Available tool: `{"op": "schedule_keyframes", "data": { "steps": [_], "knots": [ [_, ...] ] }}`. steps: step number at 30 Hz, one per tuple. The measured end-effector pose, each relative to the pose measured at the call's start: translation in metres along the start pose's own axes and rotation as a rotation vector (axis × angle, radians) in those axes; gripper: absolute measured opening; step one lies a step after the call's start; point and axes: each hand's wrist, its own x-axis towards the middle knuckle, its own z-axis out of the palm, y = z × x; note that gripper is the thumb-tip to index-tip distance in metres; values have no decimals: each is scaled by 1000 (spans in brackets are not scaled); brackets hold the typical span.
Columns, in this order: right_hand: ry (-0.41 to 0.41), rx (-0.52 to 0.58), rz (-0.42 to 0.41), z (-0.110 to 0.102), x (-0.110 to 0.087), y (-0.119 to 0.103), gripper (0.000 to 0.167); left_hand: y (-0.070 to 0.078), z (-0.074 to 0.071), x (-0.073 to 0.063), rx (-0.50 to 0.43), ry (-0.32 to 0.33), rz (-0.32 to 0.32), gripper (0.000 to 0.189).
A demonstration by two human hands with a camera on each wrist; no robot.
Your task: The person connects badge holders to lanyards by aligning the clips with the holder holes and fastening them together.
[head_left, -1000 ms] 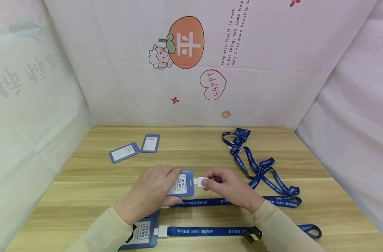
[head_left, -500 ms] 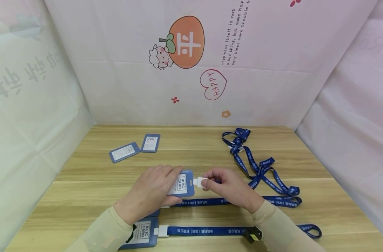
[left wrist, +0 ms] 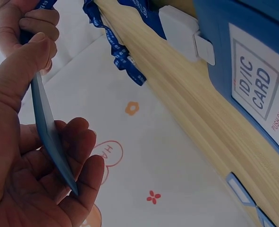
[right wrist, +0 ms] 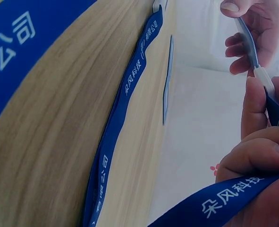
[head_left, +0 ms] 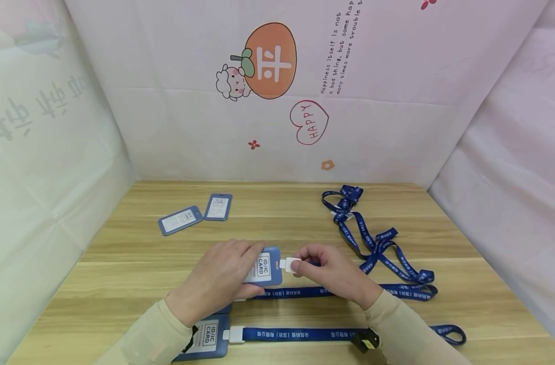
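My left hand (head_left: 224, 268) grips a blue ID card holder (head_left: 272, 266) by its sides, fingers over the far edge and thumb at the near one. From the right, my right hand (head_left: 330, 268) pinches the white plastic clip (head_left: 292, 264) of a blue lanyard between thumb and fingers. The clip's narrow tab lies right at the slot in the holder's end. In the right wrist view the lanyard strap (right wrist: 233, 198) runs back through my right hand. The left wrist view shows the held card holder (left wrist: 47, 125) edge-on, its edge resting along my curled fingers.
Two loose card holders (head_left: 180, 221) lie at the back left. Tangled blue lanyards (head_left: 373, 243) spread over the right side. In front, a card holder (head_left: 220, 337) with its lanyard (head_left: 300, 334) attached lies lengthwise; another such lanyard (head_left: 282, 293) passes beneath my hands. White printed cloth (head_left: 191, 137) walls the table.
Almost nothing moves. The clip's tab shifts very slightly against the card holder's slotted end; both hands keep their holds.
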Motion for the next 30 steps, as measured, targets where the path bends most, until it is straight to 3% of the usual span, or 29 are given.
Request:
{"op": "schedule_keyframes", "data": {
  "steps": [8,30],
  "knots": [
    [-16,-30,-36,1,1,1,21,2,-2,1,2,5,9,87],
    [-41,-33,-25,1,1,-3,23,4,-3,2,45,62,51,88]
  ]
}}
